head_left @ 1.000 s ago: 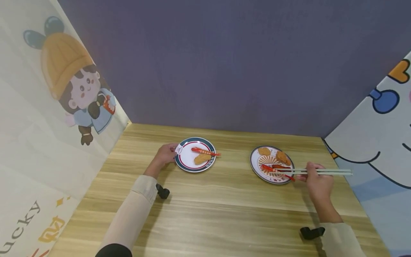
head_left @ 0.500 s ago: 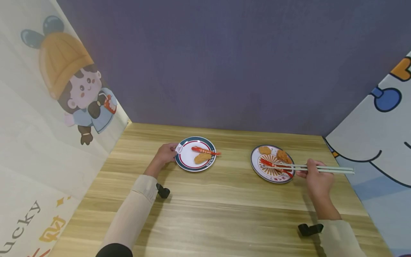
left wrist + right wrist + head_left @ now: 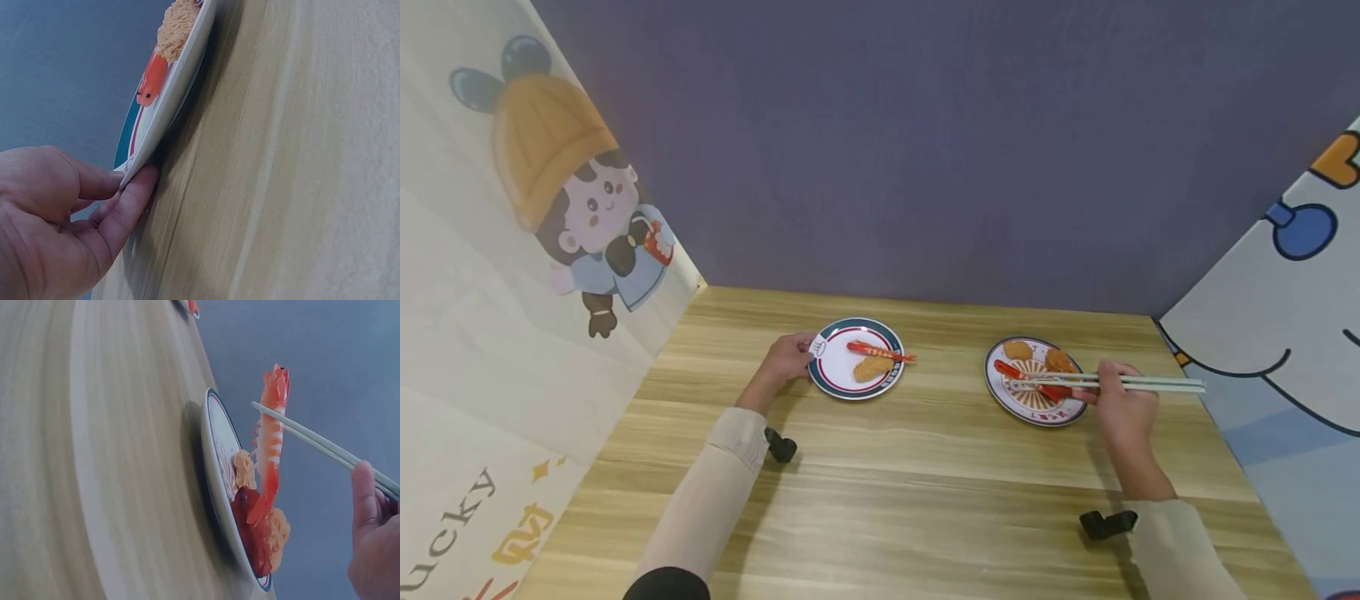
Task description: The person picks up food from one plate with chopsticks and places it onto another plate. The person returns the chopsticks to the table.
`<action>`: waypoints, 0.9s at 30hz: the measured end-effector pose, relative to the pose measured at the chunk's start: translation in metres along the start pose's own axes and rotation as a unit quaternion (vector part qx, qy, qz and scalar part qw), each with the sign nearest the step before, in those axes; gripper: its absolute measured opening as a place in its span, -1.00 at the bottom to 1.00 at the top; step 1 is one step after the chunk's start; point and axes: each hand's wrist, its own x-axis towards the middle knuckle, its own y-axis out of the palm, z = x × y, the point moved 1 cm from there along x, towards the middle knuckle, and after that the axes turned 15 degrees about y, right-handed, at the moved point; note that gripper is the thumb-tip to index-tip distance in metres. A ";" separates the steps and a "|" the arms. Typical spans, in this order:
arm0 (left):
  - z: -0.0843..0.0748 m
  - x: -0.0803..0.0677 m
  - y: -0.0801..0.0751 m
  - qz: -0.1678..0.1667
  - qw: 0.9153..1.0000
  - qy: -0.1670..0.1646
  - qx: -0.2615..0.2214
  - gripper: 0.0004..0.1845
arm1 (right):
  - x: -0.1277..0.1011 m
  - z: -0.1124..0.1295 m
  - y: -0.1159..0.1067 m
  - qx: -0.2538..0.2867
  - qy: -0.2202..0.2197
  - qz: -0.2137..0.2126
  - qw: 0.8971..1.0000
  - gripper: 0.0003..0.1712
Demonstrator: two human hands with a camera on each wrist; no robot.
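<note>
In the head view the left hand point(image 3: 786, 360) steadies the left plate point(image 3: 831, 379), while the right wrist view shows the right hand point(image 3: 375, 544) pinching chopsticks point(image 3: 312, 437) around a shrimp point(image 3: 272, 444) lifted over the right plate point(image 3: 215, 456), which might slip from so slender a grip.

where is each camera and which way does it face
Head: above the table, looking forward and down; both sleeves, left hand and right hand show.
Left wrist: low at the table, facing the left plate; fingers on its rim.
Right wrist: low beside the right plate, facing the chopsticks lifting a shrimp.
Head and right wrist share that shrimp.
</note>
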 end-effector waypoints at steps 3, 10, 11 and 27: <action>-0.001 -0.001 0.000 -0.001 1.000 0.000 -0.001 -0.49 | -0.001 0.001 0.005 0.007 -0.005 -0.001 1.000 -0.81; -0.003 -0.002 -0.001 -0.001 1.000 0.000 -0.001 -0.48 | -0.006 0.006 0.023 0.023 0.011 0.011 1.000 -0.84; -0.003 -0.002 -0.001 -0.001 1.000 0.001 -0.001 -0.48 | -0.006 0.006 0.026 0.024 0.012 0.015 1.000 -0.84; -0.005 -0.002 -0.002 0.003 1.000 -0.010 -0.019 -0.47 | -0.017 0.004 0.070 -0.047 -0.003 0.048 0.998 -0.73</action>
